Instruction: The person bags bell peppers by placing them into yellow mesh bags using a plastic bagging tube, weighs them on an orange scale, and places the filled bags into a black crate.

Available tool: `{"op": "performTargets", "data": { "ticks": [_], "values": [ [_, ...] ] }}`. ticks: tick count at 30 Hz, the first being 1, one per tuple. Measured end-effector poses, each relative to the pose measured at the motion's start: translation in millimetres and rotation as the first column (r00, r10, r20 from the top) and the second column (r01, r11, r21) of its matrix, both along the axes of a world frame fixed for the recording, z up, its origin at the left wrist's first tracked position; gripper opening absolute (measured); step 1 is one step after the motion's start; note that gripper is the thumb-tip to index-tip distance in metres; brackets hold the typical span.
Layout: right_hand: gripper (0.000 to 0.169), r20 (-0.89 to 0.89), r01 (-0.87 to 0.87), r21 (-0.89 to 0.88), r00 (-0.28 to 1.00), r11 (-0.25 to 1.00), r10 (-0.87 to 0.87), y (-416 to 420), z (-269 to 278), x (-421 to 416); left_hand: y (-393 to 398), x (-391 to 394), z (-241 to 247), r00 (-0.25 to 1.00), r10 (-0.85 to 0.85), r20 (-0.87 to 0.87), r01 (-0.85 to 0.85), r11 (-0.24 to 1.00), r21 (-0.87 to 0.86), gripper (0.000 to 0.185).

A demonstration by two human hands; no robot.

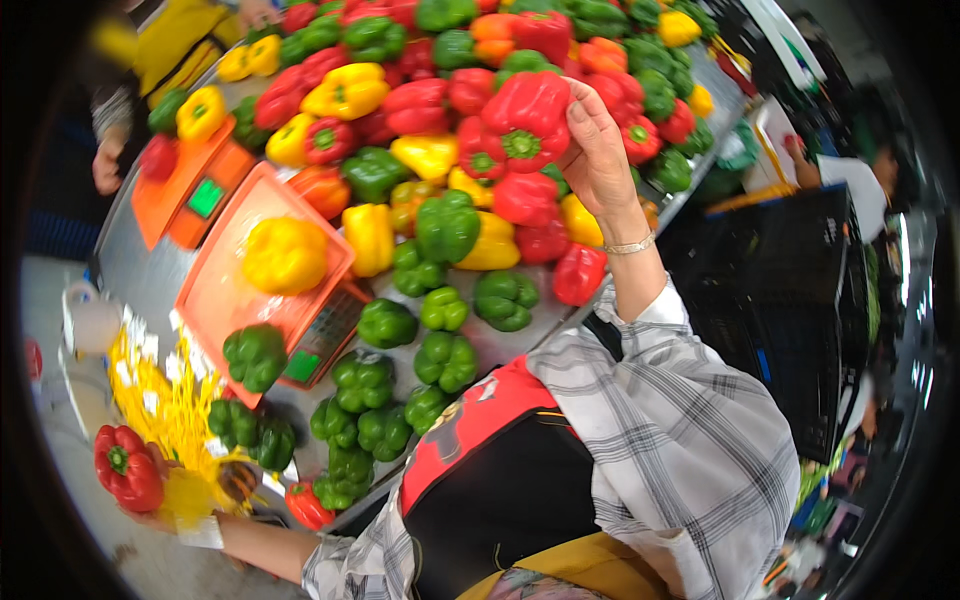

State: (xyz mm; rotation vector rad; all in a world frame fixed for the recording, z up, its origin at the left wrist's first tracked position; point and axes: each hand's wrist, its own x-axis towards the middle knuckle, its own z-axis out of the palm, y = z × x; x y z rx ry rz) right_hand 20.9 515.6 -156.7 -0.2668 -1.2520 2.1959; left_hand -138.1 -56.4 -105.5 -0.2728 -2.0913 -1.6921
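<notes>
My right hand (598,154) grips a red bell pepper (534,112) above a pile of mixed bell peppers (420,97). Out at the lower left, my left hand (154,519) holds another red bell pepper (124,466). Yellow netting (186,496) lies around that hand, partly hiding it. An orange electronic scale (217,277) stands on the metal table, with a yellow bell pepper (285,255) and a green bell pepper (255,356) on its pan. Several green bell peppers (446,360) lie between the scale and my body.
Many yellow net bags with white tags (161,382) hang by the table's left edge. Behind stands a second orange scale (193,184) with peppers on it. Another person's hand (109,163) is at the upper left. Black crates (780,315) are stacked at the right.
</notes>
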Motion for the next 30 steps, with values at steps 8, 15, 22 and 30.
{"op": "performTargets", "data": {
  "ticks": [8, 15, 22, 30],
  "values": [
    [0.046, 0.054, -0.3, 0.688, 0.929, 0.66, 0.365, -150, -1, -142, 46, 116, -28, 0.854, -0.495, 0.158, 0.257, 0.667, 0.699, 0.043],
    [0.04, 0.118, -0.176, 0.978, 0.906, 0.108, 0.407, -252, -37, -223, 125, 144, -40, 0.441, -0.756, 0.484, 0.464, 0.654, 0.598, 0.075],
    [0.035, 0.205, -0.17, 0.978, 0.888, -0.119, 0.412, -249, -17, -211, 153, 154, -51, 0.366, -0.758, 0.54, 0.543, 0.645, 0.537, 0.063],
    [0.075, 0.588, -0.721, 0.652, 0.287, -0.234, 0.756, -168, 35, -61, 176, 164, -81, 0.247, -0.862, 0.443, 0.432, 0.507, 0.746, 0.05]
  ]
}}
